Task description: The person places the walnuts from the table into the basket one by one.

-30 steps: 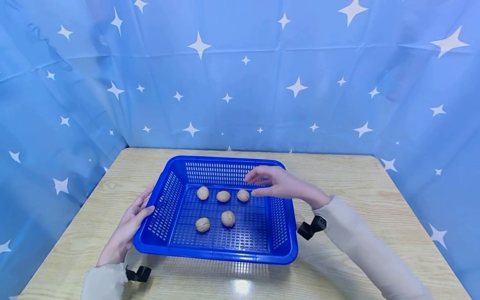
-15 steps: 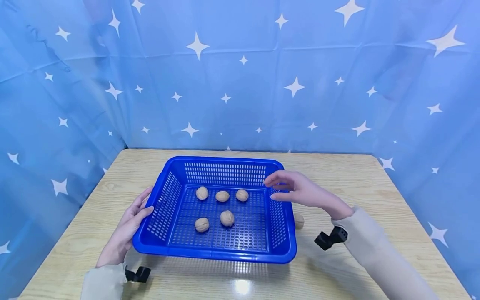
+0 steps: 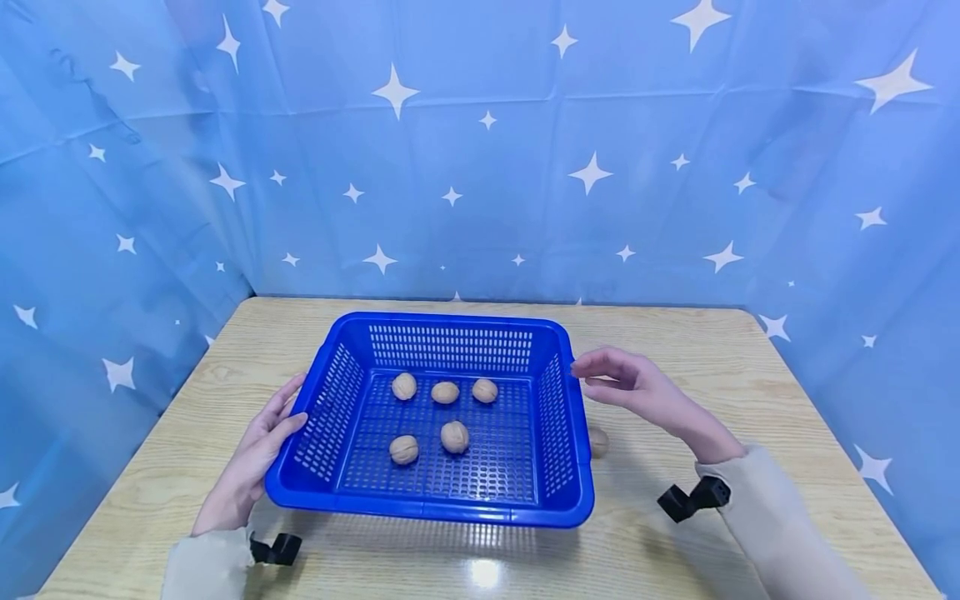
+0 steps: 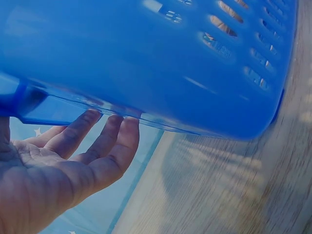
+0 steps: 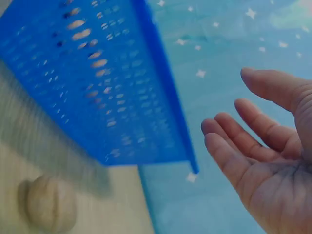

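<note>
A blue plastic basket (image 3: 420, 504) with slotted walls stands on the table with several walnuts (image 3: 454, 437) spread over its floor. My left hand (image 3: 258, 446) grips its left rim, thumb over the top; in the left wrist view the fingers (image 4: 127, 141) press against the outer wall. Just outside the right rim is my right hand (image 3: 637, 387), holding nothing, its fingers loosely bent and parted from the thumb. One more walnut (image 3: 598, 442) lies on the table close by the basket's right wall, partly hidden by it in the head view and seen whole in the right wrist view.
The pale wooden table (image 3: 720, 367) extends around the basket on all sides. Behind it and at both sides hangs a blue curtain (image 3: 480, 167) with white stars. A small black camera (image 3: 693, 498) is worn on the right wrist.
My right hand has moved from above the basket's inside out to the right, past its rim, uncovering the walnut on the table. The left hand and the basket stay put.
</note>
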A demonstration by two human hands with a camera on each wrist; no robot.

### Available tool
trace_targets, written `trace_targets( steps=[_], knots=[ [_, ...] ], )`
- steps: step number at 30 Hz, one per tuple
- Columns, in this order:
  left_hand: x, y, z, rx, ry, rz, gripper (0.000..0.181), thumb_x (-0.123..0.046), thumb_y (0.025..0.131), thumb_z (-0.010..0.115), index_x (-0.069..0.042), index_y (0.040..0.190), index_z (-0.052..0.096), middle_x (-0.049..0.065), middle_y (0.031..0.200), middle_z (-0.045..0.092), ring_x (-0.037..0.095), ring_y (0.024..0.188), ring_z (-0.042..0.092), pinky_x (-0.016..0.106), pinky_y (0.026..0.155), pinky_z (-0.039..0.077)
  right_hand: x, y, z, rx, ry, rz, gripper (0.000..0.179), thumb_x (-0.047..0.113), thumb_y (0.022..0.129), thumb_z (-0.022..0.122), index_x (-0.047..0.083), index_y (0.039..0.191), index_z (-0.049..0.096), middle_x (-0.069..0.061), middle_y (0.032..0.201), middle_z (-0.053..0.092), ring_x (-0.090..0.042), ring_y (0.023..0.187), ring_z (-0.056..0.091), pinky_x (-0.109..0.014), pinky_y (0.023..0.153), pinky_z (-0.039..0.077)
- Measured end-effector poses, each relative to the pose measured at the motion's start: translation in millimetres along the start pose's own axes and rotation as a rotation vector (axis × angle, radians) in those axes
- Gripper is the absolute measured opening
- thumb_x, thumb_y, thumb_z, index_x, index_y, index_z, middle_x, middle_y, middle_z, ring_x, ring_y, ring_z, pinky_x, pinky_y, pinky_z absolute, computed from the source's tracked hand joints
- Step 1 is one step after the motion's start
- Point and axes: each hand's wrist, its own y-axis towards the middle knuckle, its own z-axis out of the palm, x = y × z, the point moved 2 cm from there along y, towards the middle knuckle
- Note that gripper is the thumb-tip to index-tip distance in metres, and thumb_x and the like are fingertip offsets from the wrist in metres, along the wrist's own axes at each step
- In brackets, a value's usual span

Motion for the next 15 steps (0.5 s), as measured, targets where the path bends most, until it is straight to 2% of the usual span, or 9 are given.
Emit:
trace_targets(
  steps=[2, 5, 10, 15],
  knots=[
    [-0.1, 0.1, 0.1, 0.003, -0.002, 0.002, 0.063, -0.014, 0.101, 0.042, -0.01, 0.151, 0.005, -0.019, 0.125, 0.051, 0.007, 0.106, 0.058, 0.03, 0.082, 0.051, -7.5, -4.8, -2.8, -0.011, -0.004, 0.009, 0.031, 0.007, 0.092, 0.058, -0.006, 0.12, 0.052, -0.026, 0.118, 0.056, -0.012, 0.108, 0.058, -0.024, 0.087, 0.048],
    [-0.2, 0.1, -0.3, 0.004, -0.003, 0.007, 0.062, -0.014, 0.101, 0.041, -0.01, 0.151, 0.005, -0.019, 0.125, 0.051, 0.007, 0.106, 0.058, 0.03, 0.081, 0.051, -20.2, -9.9, -6.2, -0.034, -0.01, 0.042, 0.032, 0.008, 0.092, 0.059, -0.005, 0.121, 0.052, -0.026, 0.119, 0.056, -0.009, 0.106, 0.058, -0.024, 0.086, 0.048],
    [0.1, 0.2, -1.0, 0.007, -0.007, 0.019, 0.062, -0.013, 0.101, 0.041, -0.009, 0.151, 0.005, -0.019, 0.125, 0.051, 0.006, 0.106, 0.057, 0.029, 0.082, 0.051, -41.5, -15.4, -8.4, -0.053, -0.032, 0.086, 0.031, 0.009, 0.091, 0.06, -0.003, 0.119, 0.054, -0.025, 0.117, 0.057, -0.018, 0.105, 0.059, -0.023, 0.084, 0.048],
    [0.3, 0.5, -0.8, 0.014, -0.014, 0.026, 0.062, -0.013, 0.101, 0.041, -0.008, 0.151, 0.004, -0.019, 0.125, 0.051, 0.006, 0.107, 0.057, 0.029, 0.082, 0.051, -59.6, -19.1, -5.1, -0.028, -0.009, 0.103, 0.032, 0.003, 0.09, 0.06, -0.008, 0.119, 0.053, -0.029, 0.117, 0.055, -0.023, 0.106, 0.059, -0.023, 0.084, 0.049]
  ],
)
